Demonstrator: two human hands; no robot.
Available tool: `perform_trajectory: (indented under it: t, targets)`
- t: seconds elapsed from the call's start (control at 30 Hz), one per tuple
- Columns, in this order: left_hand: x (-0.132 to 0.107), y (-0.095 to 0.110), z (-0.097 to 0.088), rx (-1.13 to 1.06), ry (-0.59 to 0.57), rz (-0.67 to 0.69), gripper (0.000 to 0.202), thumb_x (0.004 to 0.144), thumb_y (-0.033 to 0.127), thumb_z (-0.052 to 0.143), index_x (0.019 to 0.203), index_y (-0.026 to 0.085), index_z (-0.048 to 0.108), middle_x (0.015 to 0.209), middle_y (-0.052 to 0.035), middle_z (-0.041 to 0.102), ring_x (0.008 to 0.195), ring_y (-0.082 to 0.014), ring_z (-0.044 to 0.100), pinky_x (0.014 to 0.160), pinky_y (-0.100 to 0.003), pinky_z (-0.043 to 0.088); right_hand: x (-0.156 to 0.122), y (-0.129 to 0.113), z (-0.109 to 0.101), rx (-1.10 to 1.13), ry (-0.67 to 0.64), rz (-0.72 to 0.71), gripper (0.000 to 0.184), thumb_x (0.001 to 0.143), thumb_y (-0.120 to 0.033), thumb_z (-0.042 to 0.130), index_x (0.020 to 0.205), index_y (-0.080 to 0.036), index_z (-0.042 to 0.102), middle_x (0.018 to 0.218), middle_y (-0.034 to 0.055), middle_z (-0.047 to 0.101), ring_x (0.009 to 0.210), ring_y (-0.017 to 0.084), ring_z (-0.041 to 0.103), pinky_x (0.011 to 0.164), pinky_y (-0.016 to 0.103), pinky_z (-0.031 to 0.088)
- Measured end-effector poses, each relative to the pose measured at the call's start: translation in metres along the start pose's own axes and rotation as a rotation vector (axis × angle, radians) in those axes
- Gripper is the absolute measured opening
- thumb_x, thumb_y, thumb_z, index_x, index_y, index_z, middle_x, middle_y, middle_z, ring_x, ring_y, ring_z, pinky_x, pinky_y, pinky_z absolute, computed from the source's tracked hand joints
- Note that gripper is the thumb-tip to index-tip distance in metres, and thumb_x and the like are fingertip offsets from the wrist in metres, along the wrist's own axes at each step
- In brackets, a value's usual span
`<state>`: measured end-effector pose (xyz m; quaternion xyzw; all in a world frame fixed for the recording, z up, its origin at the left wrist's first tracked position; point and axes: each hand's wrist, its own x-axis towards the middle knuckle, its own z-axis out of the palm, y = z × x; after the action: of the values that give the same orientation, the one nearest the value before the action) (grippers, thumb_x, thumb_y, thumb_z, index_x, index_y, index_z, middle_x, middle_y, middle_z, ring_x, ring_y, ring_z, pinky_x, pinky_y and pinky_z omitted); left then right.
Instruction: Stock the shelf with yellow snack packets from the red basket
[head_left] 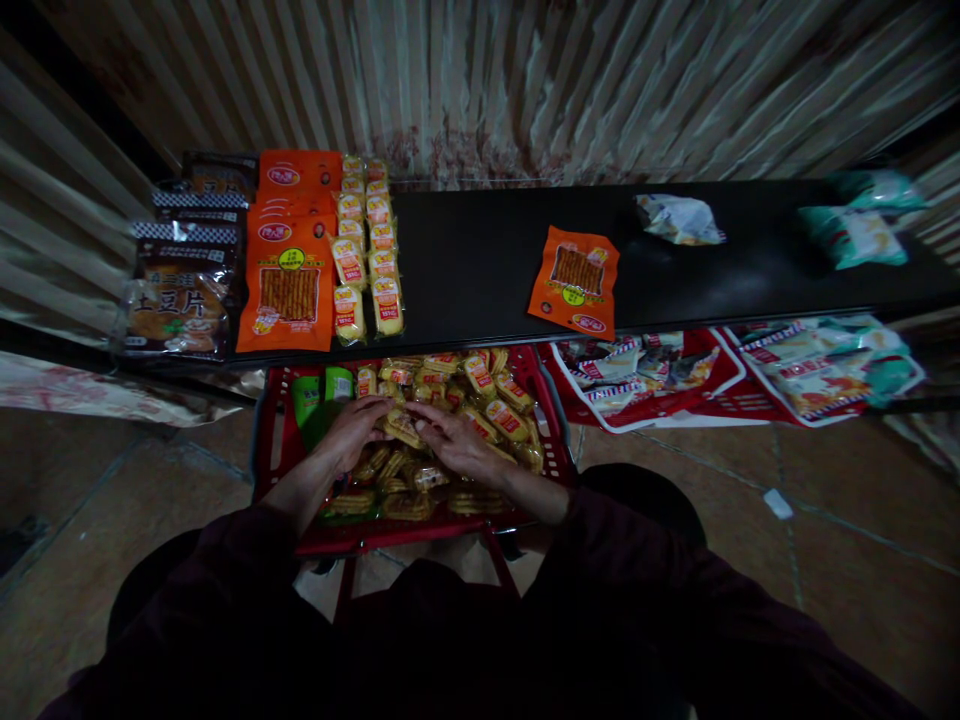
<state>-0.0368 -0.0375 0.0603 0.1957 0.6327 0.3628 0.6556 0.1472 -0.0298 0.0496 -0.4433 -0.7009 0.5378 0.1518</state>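
A red plastic basket (551, 440) stands on the floor below a black shelf (480, 260) and is full of small yellow snack packets (480, 385). Both my hands reach into it. My left hand (354, 428) has its fingers curled over a yellow packet (403, 428) in the middle of the pile. My right hand (459, 442) lies next to it, fingers closed on the same cluster of packets. Two green packets (319, 392) sit in the basket's left corner.
On the shelf's left end lie dark snack bags (180, 315), stacked orange packets (289, 290) and two rows of small yellow packets (367, 260). A lone orange packet (574, 280) lies mid-shelf; a crumpled wrapper (679, 220) and teal bags (855, 235) lie farther right. Red bags of snacks (660, 375) sit under the shelf.
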Motion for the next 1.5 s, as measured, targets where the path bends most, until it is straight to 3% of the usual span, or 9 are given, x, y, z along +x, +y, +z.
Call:
perform_trajectory:
  t: [0.17,0.33,0.57,0.77,1.0,1.37,1.5]
  targets:
    - [0.000,0.002,-0.001,-0.028,0.006,-0.080,0.016,0.068,0.022,0.067,0.080,0.012,0.064,0.078,-0.0073,0.068,0.066,-0.0139,0.062,0.058,-0.026,0.053,-0.005,-0.007,0.000,-0.084,-0.071,-0.131,0.054,0.089,-0.042,0.050,0.138,-0.021,0.040,0.137,0.0109,0.050,0.122,0.024,0.050,0.103,0.042,0.038]
    - [0.001,0.003,-0.002,-0.052,0.044,-0.117,0.008,0.077,0.018,0.059,0.076,0.011,0.063,0.067,-0.0057,0.067,0.058,-0.0136,0.063,0.055,-0.025,0.054,-0.004,0.005,0.009,-0.029,-0.072,-0.149,0.063,0.082,-0.037,0.060,0.138,-0.017,0.040,0.136,0.0139,0.049,0.122,0.026,0.050,0.102,0.044,0.039]
    - [0.009,-0.006,-0.005,-0.121,0.054,-0.114,0.018,0.080,0.027,0.059,0.075,0.011,0.062,0.062,-0.0052,0.063,0.055,-0.0126,0.061,0.057,-0.025,0.053,-0.004,0.006,0.018,0.524,-0.049,0.146,0.047,0.085,-0.040,0.056,0.128,-0.021,0.050,0.124,0.0064,0.060,0.113,0.020,0.056,0.099,0.037,0.044]
    - [0.005,-0.005,-0.003,-0.102,-0.035,-0.081,0.012,0.072,0.021,0.069,0.073,0.011,0.062,0.063,-0.0046,0.064,0.058,-0.0109,0.061,0.064,-0.024,0.051,0.000,0.002,0.020,0.962,-0.058,0.503,0.035,0.088,-0.029,0.054,0.123,-0.024,0.051,0.117,0.0054,0.062,0.089,0.015,0.067,0.083,0.037,0.055]
    - [0.007,-0.012,0.000,0.026,-0.048,-0.052,0.020,0.067,0.018,0.071,0.081,0.012,0.059,0.065,-0.0029,0.066,0.051,-0.0103,0.060,0.051,-0.020,0.042,0.003,-0.003,0.014,1.054,-0.062,0.586,0.023,0.094,-0.022,0.039,0.108,-0.018,0.057,0.097,0.0066,0.070,0.084,0.015,0.068,0.083,0.036,0.054]
    - [0.006,-0.015,0.000,0.159,-0.073,0.040,0.035,0.059,0.034,0.076,0.081,0.014,0.059,0.062,0.0006,0.062,0.056,-0.0109,0.057,0.053,-0.022,0.041,0.005,-0.004,0.012,1.068,-0.072,0.647,0.027,0.095,-0.027,0.037,0.105,-0.016,0.060,0.094,0.0069,0.071,0.075,0.013,0.067,0.081,0.031,0.052]
    - [0.009,-0.019,0.001,0.130,0.002,0.047,0.048,0.059,0.026,0.076,0.103,0.015,0.058,0.084,-0.0040,0.066,0.064,-0.0116,0.059,0.054,-0.022,0.043,0.005,-0.006,0.012,1.045,-0.045,0.698,0.030,0.096,-0.029,0.036,0.101,-0.014,0.061,0.087,0.0074,0.072,0.069,0.011,0.066,0.069,0.024,0.051]
